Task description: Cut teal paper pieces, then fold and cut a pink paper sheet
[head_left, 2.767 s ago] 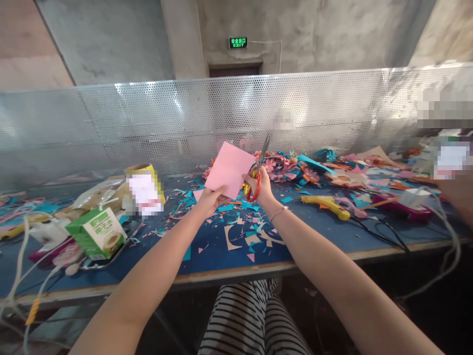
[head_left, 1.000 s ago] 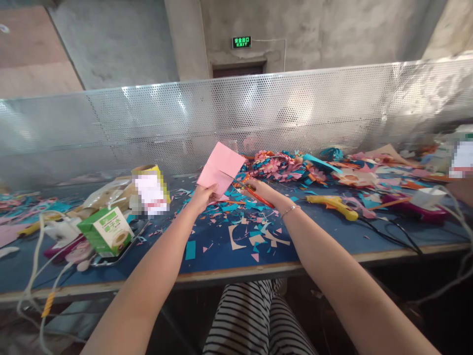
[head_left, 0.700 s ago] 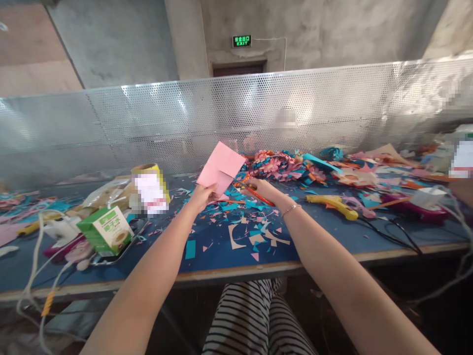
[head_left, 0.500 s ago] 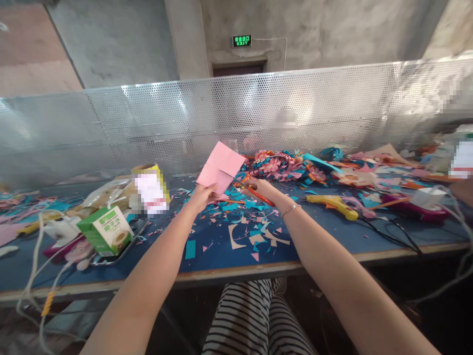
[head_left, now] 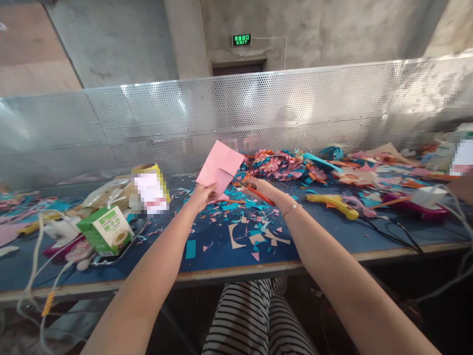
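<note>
A pink sheet of paper (head_left: pixel 221 162) is pinched at its lower left part by my left hand (head_left: pixel 205 195), held up over the blue table (head_left: pixel 221 256). A slit runs into the sheet from its right edge. My right hand (head_left: pixel 260 190) is closed around orange-handled scissors (head_left: pixel 263 195), whose blades point at the slit; whether they touch the paper is too small to tell. Cut scraps in blue, pink, cream and orange (head_left: pixel 256 236) lie on the table below both hands.
Behind the hands are a heap of paper flowers (head_left: pixel 277 165) and a perforated metal screen (head_left: pixel 221 113). At right lies a yellow glue gun (head_left: pixel 334 204) with a black cable. A green box (head_left: pixel 107 231), white cables (head_left: pixel 37 236) and a yellow container (head_left: pixel 162 185) are at left.
The pink sheet has shifted very slightly left. The scissors' blades, seen near the slit before, now show less clearly beside the sheet's right edge. Both hands keep their hold.
</note>
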